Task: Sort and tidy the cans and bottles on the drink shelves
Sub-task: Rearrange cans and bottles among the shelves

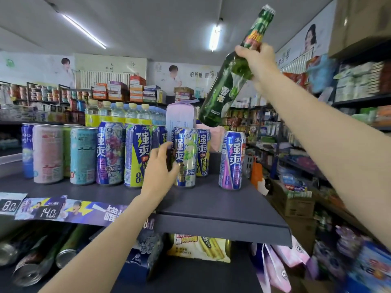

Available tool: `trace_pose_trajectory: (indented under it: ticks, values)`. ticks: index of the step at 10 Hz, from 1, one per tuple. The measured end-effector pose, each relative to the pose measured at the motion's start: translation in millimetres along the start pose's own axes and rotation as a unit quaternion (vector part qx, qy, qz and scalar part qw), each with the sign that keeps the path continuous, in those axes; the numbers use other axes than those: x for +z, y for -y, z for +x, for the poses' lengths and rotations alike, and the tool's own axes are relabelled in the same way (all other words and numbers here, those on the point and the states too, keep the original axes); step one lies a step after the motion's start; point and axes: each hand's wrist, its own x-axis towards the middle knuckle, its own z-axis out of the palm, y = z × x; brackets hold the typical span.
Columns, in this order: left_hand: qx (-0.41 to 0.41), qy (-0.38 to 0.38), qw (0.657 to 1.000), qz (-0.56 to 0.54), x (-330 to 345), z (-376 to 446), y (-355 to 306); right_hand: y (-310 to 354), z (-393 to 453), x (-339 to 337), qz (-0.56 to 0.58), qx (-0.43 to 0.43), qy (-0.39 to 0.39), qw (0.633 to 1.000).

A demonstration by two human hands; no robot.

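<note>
My right hand (257,60) grips the green bottle (228,81) high, clearing the cans; my left hand (159,166), fingers loosely spread, steadies 1 can (186,157).

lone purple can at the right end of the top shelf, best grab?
Judging by its pose, grip the purple can round mid-body, coming from the front or right. It stands upright and apart from the row, with bare shelf before it and open space on its right. The right hand holds the green bottle, so the left hand would take it.
</note>
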Motion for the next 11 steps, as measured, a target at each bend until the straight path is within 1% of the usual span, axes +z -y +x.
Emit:
trace_pose_trajectory:
  ticks: [1, 2, 3, 4, 5, 6, 7, 8, 9, 10, 11]
  values:
    - [-0.015, -0.060, 0.995, -0.077, -24, -3, -10, 20, -33, 0, 0.027, 0.001, 0.043, 0.999]
    - [-0.011, -0.076, 0.991, -0.111, -53, -22, -12, 21, -74, 6, 0.021, -0.008, 0.104, 0.994]
    - [0.008, -0.089, 0.990, -0.106, -86, -60, -3, 29, -11, -41, 0.022, 0.002, 0.050, 0.998]
    - [0.016, -0.088, 0.993, -0.074, -122, -114, 23, 34, -36, -35, 0.048, 0.030, 0.070, 0.996]
    - [-0.027, -0.042, 0.998, -0.045, -156, -178, 61, 4, -144, 9, -0.008, 0.072, 0.126, 0.989]
    - [-0.074, 0.040, 0.996, -0.006, -181, -245, 105, -37, -325, 48, 0.070, 0.153, 0.142, 0.976]
    - [-0.132, 0.105, 0.985, 0.041, -186, -306, 151, -63, -419, 81, -0.051, 0.155, 0.245, 0.956]
    - [-0.175, 0.153, 0.971, 0.062, -174, -368, 201, -134, -499, 95, -0.099, 0.212, 0.289, 0.928]
    - [-0.242, 0.186, 0.948, 0.091, -152, -445, 261, -209, -577, 112, -0.117, 0.225, 0.347, 0.903]
    - [-0.278, 0.205, 0.931, 0.119, -124, -533, 331, -295, -655, 124, -0.125, 0.241, 0.342, 0.900]
    - [-0.300, 0.215, 0.918, 0.142, -91, -615, 396, -380, -727, 128, -0.105, 0.271, 0.321, 0.901]
